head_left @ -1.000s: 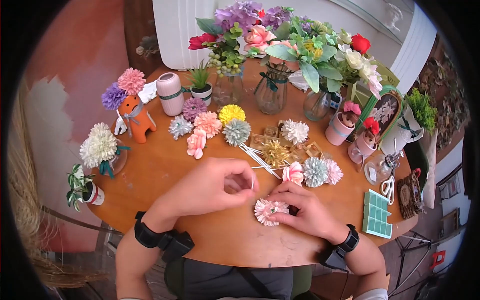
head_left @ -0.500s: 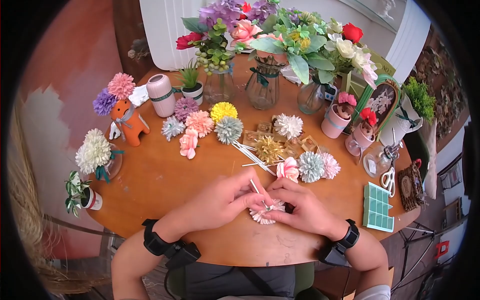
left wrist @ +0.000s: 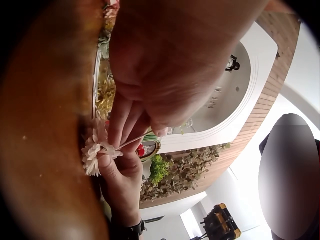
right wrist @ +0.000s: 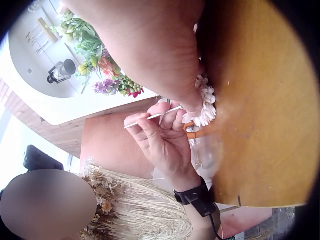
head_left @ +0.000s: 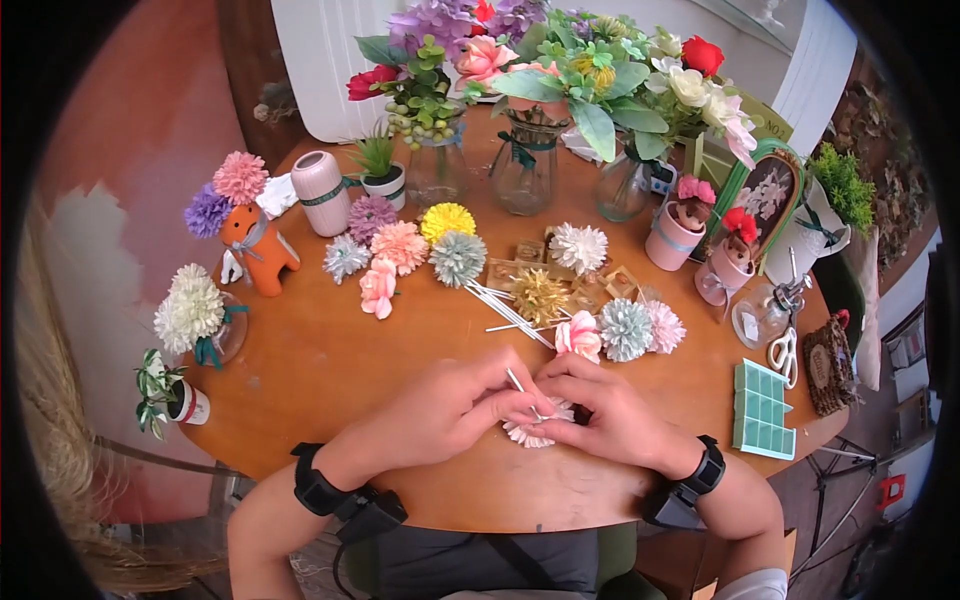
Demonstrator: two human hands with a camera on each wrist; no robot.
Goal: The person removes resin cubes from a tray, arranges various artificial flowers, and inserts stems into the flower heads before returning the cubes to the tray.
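In the head view my left hand (head_left: 460,408) pinches a thin white stick (head_left: 515,380) between thumb and fingers. The stick slants down, its lower end right at the middle of a pale pink artificial flower head (head_left: 528,437). My right hand (head_left: 618,422) grips that flower head low over the table, thumb across its near side, hiding part of the petals. From the right wrist the stick (right wrist: 152,116) shows running from the left fingertips towards the flower head (right wrist: 207,111). The left wrist view has the right thumb pressed on the petals (left wrist: 92,157).
Beyond the hands lie a pink rose head (head_left: 578,336), a gold flower head (head_left: 538,297), more white sticks (head_left: 508,315) and several other flower heads. Glass vases (head_left: 525,180) of flowers stand behind. A mint compartment tray (head_left: 763,410) and white scissors (head_left: 784,358) lie right.
My left hand has brought the white stick rightward and down to the flower head, its end now at the flower's middle. The right hand keeps its grip on the flower head.
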